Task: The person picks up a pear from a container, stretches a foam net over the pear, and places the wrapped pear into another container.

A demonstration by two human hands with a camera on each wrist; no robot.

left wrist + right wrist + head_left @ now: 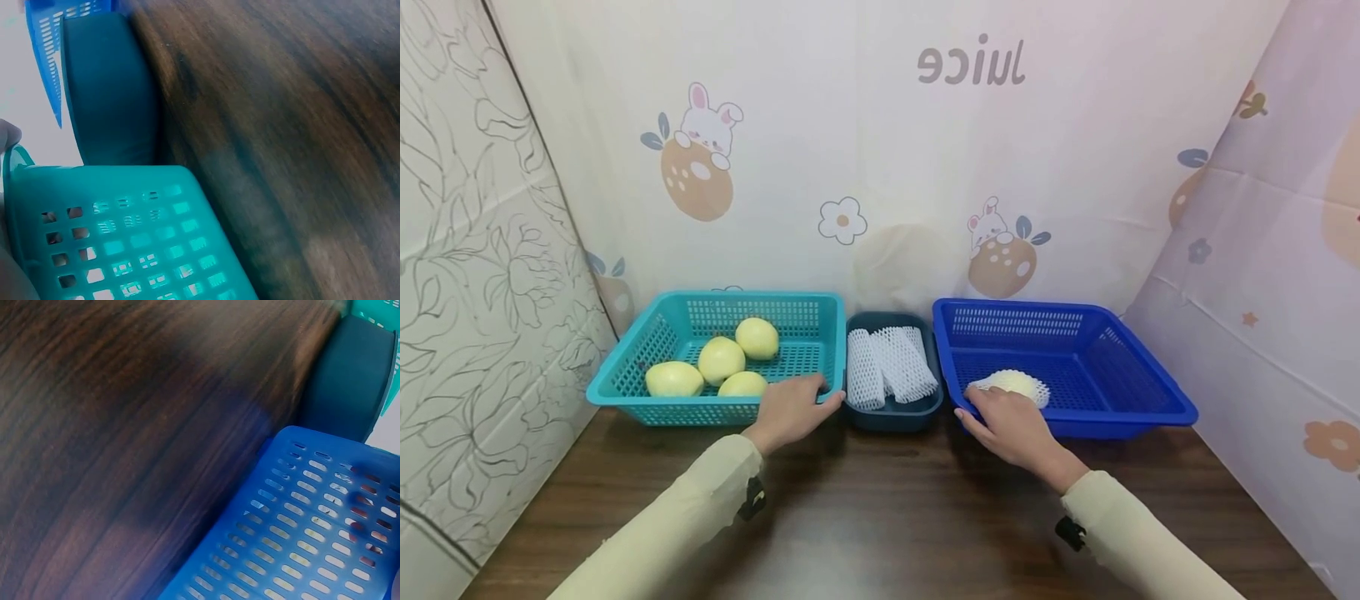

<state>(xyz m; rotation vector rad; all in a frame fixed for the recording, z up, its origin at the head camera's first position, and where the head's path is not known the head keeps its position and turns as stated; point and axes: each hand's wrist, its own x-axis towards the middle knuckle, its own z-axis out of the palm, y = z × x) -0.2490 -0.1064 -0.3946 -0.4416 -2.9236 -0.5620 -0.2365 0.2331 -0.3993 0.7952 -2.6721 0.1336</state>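
Note:
In the head view my left hand [793,411] grips the front right corner of a teal basket [617,385], fingers over its rim. Several pale yellow, pear-like fruits [722,360] lie inside. My right hand [1011,425] holds the front left corner of a blue basket [1157,392]. Its fingers reach inside the rim, beside a fruit in a white foam net [1018,383], partly hidden by the hand. Through the slots of the blue basket [300,519], dark finger shapes show in the right wrist view. The left wrist view has the teal basket [125,187] with fingertips at its rim.
Between the baskets stands a dark teal bin [895,421] holding white foam net sleeves [898,362]. All three containers sit on a dark wooden table [880,517], close to a printed curtain [790,150] behind. Patterned panels [467,250] border the left side.

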